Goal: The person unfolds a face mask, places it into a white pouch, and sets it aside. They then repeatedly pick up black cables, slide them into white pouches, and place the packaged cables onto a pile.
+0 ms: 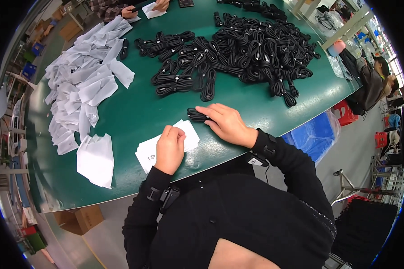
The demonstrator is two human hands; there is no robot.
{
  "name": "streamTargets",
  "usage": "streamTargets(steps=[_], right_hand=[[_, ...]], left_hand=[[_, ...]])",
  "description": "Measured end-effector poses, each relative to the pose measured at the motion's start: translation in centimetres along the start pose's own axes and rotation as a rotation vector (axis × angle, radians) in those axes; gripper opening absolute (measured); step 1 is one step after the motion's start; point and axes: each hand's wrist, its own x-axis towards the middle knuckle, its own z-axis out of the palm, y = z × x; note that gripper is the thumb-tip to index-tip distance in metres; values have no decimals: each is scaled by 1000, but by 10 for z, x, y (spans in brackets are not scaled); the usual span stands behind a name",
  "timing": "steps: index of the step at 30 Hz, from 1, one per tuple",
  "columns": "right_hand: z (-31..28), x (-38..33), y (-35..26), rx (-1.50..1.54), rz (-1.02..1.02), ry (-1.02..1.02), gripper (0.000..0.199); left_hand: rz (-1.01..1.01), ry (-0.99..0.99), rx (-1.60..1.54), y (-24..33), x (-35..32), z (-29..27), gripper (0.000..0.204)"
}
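Observation:
My right hand [226, 123] lies on a coiled black cable bundle [195, 115] on the green table [134, 112], fingers wrapped over it. My left hand [169, 148] is curled, its fingertips pinching the top of a small stack of white paper bags [148, 152] lying flat near the table's front edge. Both wrists carry black straps with small devices.
A big heap of coiled black cables [247, 49] covers the far middle and right. Many loose white bags [83, 85] spread along the left. Another person's hands [130, 11] work at the far edge. A blue bin [316, 134] and a cardboard box [78, 219] stand beside the table.

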Motion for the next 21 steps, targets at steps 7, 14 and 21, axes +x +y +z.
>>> streamTargets(steps=[7, 14, 21], right_hand=[[0, -5, -15, -124, -245, -11, 47], [0, -1, -12, -23, -272, -147, 43], [1, 9, -18, 926, 796, -506, 31]], left_hand=[[-226, 69, -264, 0, -3, -8, 8], [-102, 53, -270, 8, -2, -20, 7], [285, 42, -66, 17, 6, -30, 13]])
